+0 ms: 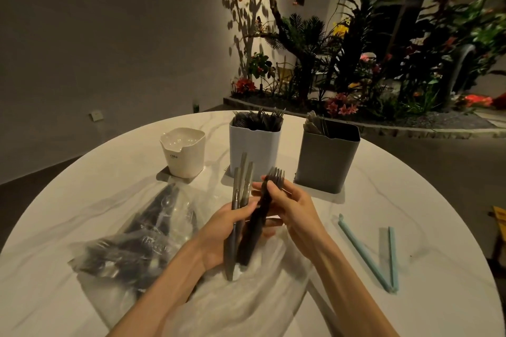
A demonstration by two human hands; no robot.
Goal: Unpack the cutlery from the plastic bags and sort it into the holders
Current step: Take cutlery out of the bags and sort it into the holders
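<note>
My left hand [227, 230] grips a bundle of dark knives [241, 189] that point up and away from me. My right hand [290, 205] holds a bunch of dark forks [262, 208], tines up, right beside the knives. Both hands hover over a crumpled clear plastic bag [262, 295] on the round marble table [397, 200]. Another clear bag full of cutlery [137, 243] lies to the left. Behind the hands stand three holders: a small white one [184, 153], a light grey one [254, 150] full of forks, and a dark grey one [325, 159] with some cutlery.
Two light blue bag-sealing sticks [377, 257] lie in a V on the right of the table. A planter bed with plants [369, 76] and a wall lie beyond the table's far edge. Part of a chair [499, 227] shows at the right edge.
</note>
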